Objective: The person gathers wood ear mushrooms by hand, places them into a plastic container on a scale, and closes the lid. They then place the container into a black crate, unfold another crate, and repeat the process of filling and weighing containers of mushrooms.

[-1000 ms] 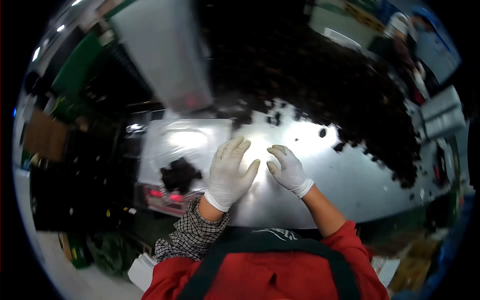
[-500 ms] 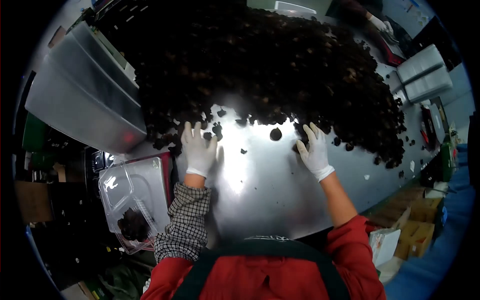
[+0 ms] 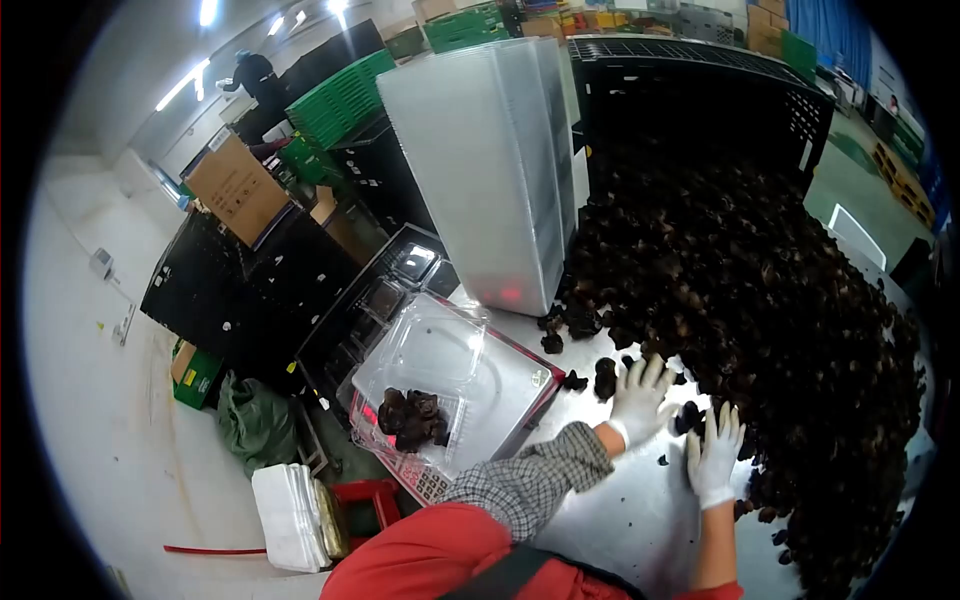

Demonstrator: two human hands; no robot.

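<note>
Dark, crinkled pieces form a large heap (image 3: 760,290) on the metal table (image 3: 610,520). My left hand (image 3: 642,402), in a white glove, lies at the heap's near edge with its fingers spread and a few loose pieces around it. Just to its right, my right hand (image 3: 715,455), gloved too, touches the edge of the heap with fingers stretched out. Neither hand holds anything that I can see. Left of my hands, an open clear plastic box (image 3: 445,345) with some dark pieces (image 3: 412,418) in it rests on a scale (image 3: 510,385).
A tall stack of clear containers (image 3: 480,170) stands behind the scale. Black crates (image 3: 700,90) are beyond the heap. Cardboard boxes (image 3: 237,187) and green crates (image 3: 340,98) are at the back left, with a person (image 3: 257,80) farther off. White trays (image 3: 290,515) sit at the lower left.
The view has swung to the left and up, bringing the scale, boxes and room into sight. My hands now appear closer together, both still at the heap's edge.
</note>
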